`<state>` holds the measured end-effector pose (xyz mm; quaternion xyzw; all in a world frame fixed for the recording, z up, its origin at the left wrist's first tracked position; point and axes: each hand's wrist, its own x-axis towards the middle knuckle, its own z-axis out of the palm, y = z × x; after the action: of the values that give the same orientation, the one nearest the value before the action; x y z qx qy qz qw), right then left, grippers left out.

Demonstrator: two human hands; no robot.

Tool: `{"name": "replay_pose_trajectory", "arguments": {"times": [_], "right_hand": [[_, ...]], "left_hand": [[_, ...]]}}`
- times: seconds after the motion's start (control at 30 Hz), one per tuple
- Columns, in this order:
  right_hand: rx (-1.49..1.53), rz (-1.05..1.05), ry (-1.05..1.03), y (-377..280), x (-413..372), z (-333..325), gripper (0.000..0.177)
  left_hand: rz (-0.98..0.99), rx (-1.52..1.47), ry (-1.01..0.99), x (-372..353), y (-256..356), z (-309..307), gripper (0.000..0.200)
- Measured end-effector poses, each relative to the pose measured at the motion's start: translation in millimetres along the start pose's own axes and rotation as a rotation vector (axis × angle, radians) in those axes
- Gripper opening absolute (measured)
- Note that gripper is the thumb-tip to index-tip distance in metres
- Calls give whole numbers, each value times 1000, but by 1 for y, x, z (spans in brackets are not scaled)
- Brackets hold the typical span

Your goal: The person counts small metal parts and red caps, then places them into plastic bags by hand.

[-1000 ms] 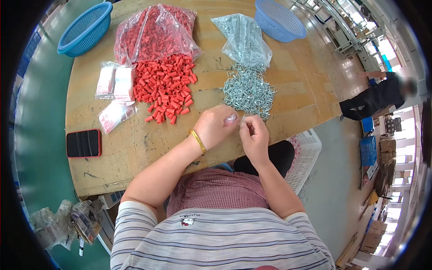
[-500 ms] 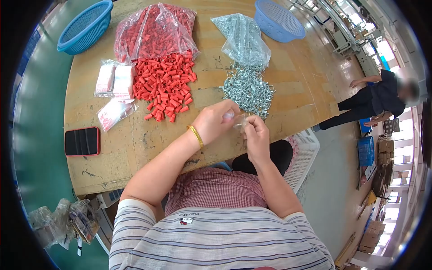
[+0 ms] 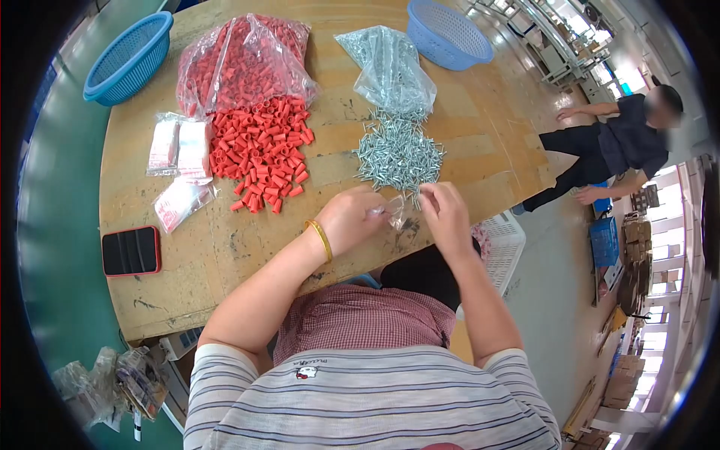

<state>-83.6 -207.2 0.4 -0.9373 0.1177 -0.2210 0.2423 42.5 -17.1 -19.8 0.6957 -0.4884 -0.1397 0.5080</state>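
My left hand [image 3: 351, 223], with a gold band at its wrist, is closed around a small clear plastic bag [image 3: 396, 213] that sticks out past its fingers. Close by on the other side, my right hand [image 3: 448, 217] is apart from the bag, its fingers bent together at the near edge of a pile of silver screws [image 3: 400, 152]. Whether a screw is between those fingertips is too small to make out. Left of the screws lies a heap of red plastic caps [image 3: 261, 150], shaped like tapered tubes.
Behind the heaps lie a big bag of red caps [image 3: 244, 64] and a bag of screws [image 3: 390, 67]. Blue baskets [image 3: 131, 64] [image 3: 450, 37] stand at the back. Small flat bags [image 3: 180, 146] and a phone [image 3: 131, 251] lie left. A person [image 3: 622, 139] walks at right.
My right hand has let go of the small bag and moved right and up to the screws' edge. My left hand still holds the bag. The whole view has shifted slightly; the person has moved.
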Motion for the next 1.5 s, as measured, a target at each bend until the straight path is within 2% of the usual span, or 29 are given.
{"name": "replay_pose_trajectory", "arguments": {"times": [0.1, 0.13, 0.23, 0.33, 0.4, 0.57, 0.73, 0.97, 1.17, 1.27, 1.37, 1.5], "right_hand": [[-320, -22, -148, 17, 12, -16, 26], [-324, -4, -204, 17, 14, -18, 22], [-374, -191, -231, 32, 19, -6, 15], [-321, -263, -154, 36, 29, 5, 9], [-219, -189, -126, 32, 33, 9, 8], [216, 177, -85, 21, 34, 9, 14], [524, 414, -83, 29, 29, 18, 16], [579, 416, -99, 27, 26, 21, 15], [762, 459, -124, 12, 25, 13, 12], [696, 276, -195, -11, 21, 1, 10], [405, -28, -209, -23, 21, -3, 8], [146, -173, -187, -29, 20, -4, 10]], "left_hand": [[-51, 63, -66, 1, 1, 0, 16], [-77, 91, -94, 1, 1, 1, 16], [-33, 74, -64, -1, 2, 3, 16], [-37, 112, -64, -1, 5, 1, 15], [-9, 117, -53, -1, 1, 3, 14], [7, 127, -23, 0, 2, 0, 12], [-3, 131, -20, 0, 6, -3, 12], [-5, 195, -31, 0, 5, -3, 11], [12, 202, -11, 2, 4, -5, 12], [21, 243, -20, 0, 3, -6, 13], [63, 305, -20, 1, 7, -8, 14], [133, 331, 6, 0, 6, -6, 14]]}}
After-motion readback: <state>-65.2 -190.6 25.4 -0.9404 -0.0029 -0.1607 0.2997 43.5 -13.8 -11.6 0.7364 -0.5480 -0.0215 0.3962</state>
